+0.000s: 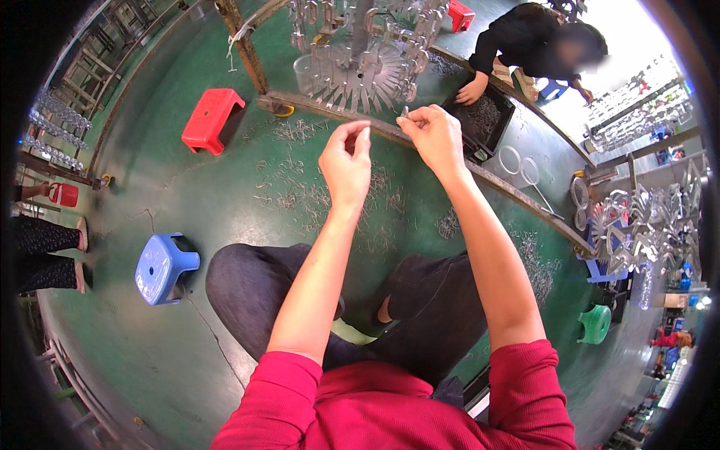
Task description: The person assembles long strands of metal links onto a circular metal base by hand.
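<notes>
Both my arms reach forward over my bent legs. My left hand (pixel 348 163) is closed, thumb and forefinger pressed together; anything between them is too small to make out. To its right, my right hand (pixel 435 142) pinches a small grey metal piece (pixel 406 112) between thumb and fingertips. Just beyond both hands stands a round metal rack (pixel 361 64) hung with many shiny bent metal parts. Thin metal hooks (pixel 296 191) lie scattered on the green floor below my hands.
A rusty frame bar (pixel 517 191) crosses in front of me. Beyond it, a co-worker (pixel 517 37) reaches into a black crate (pixel 501 136) of small metal pieces. Around me stand a red stool (pixel 208 118), a blue stool (pixel 159 264) and a green stool (pixel 595 324). More racks (pixel 645 217) hang right.
</notes>
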Action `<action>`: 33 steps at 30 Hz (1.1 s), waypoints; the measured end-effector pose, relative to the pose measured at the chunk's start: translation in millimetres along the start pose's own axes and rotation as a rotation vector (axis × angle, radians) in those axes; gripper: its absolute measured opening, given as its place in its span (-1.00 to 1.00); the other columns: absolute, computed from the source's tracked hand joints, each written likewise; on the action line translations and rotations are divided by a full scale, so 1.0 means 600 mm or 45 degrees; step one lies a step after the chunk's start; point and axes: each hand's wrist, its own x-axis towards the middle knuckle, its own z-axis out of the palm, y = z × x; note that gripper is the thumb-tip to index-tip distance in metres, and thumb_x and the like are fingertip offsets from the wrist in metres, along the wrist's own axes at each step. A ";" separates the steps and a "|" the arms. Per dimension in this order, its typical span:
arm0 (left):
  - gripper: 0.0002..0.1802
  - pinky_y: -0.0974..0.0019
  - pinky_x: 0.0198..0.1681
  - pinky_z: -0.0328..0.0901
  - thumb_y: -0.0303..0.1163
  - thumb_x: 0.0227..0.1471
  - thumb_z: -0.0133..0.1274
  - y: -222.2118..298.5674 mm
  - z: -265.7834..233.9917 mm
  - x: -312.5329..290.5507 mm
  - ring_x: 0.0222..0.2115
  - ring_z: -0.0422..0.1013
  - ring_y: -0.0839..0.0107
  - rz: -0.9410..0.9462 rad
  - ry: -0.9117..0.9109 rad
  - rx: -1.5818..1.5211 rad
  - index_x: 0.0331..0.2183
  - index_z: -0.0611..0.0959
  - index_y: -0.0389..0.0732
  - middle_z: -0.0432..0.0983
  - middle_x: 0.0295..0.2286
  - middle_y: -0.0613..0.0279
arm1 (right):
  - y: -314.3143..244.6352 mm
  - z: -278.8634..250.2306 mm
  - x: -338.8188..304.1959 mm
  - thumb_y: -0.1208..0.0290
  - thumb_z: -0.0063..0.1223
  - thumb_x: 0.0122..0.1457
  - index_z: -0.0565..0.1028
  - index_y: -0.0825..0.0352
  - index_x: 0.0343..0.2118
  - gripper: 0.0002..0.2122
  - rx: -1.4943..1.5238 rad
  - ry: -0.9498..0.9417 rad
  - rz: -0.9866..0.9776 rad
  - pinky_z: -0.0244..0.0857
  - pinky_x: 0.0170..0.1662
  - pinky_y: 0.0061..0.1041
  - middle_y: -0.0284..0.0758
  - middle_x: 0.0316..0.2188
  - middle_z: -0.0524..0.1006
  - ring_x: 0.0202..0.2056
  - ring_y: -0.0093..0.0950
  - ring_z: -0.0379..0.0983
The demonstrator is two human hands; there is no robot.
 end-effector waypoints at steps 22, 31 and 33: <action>-0.77 0.51 -0.29 0.32 -0.47 -0.03 0.08 0.088 0.049 0.038 -0.40 0.46 0.56 0.234 -0.296 0.136 -0.27 0.59 -0.35 0.56 -0.42 0.24 | 0.004 -0.004 -0.024 0.46 0.20 -0.10 0.54 0.43 -0.44 -0.83 0.647 -0.200 0.350 0.38 -0.45 -0.53 -0.20 -0.49 0.54 -0.55 -0.50 0.50; -0.79 0.50 -0.28 0.32 -0.47 -0.03 0.07 0.074 0.049 0.052 -0.38 0.46 0.55 0.220 -0.329 0.004 -0.28 0.59 -0.35 0.56 -0.42 0.21 | 0.029 -0.017 -0.013 0.53 0.17 -0.05 0.51 0.48 -0.36 -0.82 1.114 -0.398 0.488 0.44 -0.41 -0.55 -0.28 -0.50 0.53 -0.48 -0.50 0.52; -0.79 0.51 -0.29 0.33 -0.50 -0.05 0.09 0.069 0.048 0.056 -0.39 0.47 0.56 0.224 -0.334 -0.005 -0.29 0.59 -0.34 0.57 -0.43 0.22 | 0.030 -0.017 -0.012 0.51 0.17 -0.05 0.51 0.48 -0.37 -0.81 1.102 -0.400 0.494 0.44 -0.40 -0.55 -0.28 -0.50 0.53 -0.47 -0.50 0.52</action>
